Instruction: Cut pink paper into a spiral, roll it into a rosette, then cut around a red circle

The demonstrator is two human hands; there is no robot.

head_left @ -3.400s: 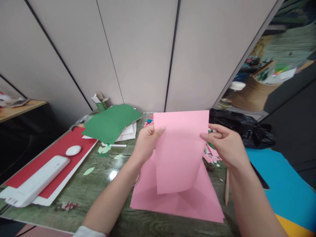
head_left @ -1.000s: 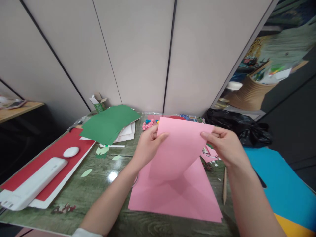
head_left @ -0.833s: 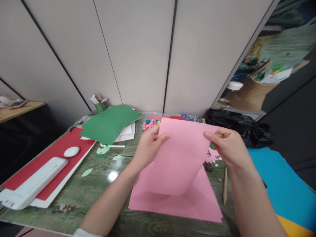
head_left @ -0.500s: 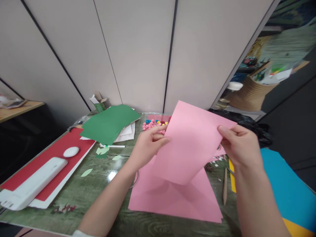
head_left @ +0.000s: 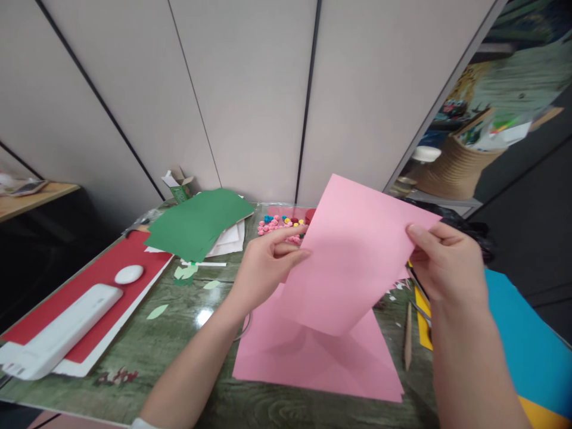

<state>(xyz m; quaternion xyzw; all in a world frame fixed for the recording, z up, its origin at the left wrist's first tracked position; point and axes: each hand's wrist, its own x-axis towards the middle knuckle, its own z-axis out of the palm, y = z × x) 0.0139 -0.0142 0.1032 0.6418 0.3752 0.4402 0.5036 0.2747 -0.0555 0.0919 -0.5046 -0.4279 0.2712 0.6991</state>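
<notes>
A pink paper sheet is held up above the table, tilted with its right corner higher. My left hand pinches its left edge between thumb and fingers. My right hand grips its right edge, thumb on the front. Under it more pink paper lies flat on the green marbled table. Small pink, blue and yellow balls sit just beyond my left hand.
Green paper lies on white sheets at the back left. A white device and white mouse rest on a red mat. Blue paper, a yellow piece, a wooden stick and a black bag are at right.
The held pink sheet has been lifted and turned, its right corner rising. My right hand moved right and up with it. A yellow piece has come into view beneath it.
</notes>
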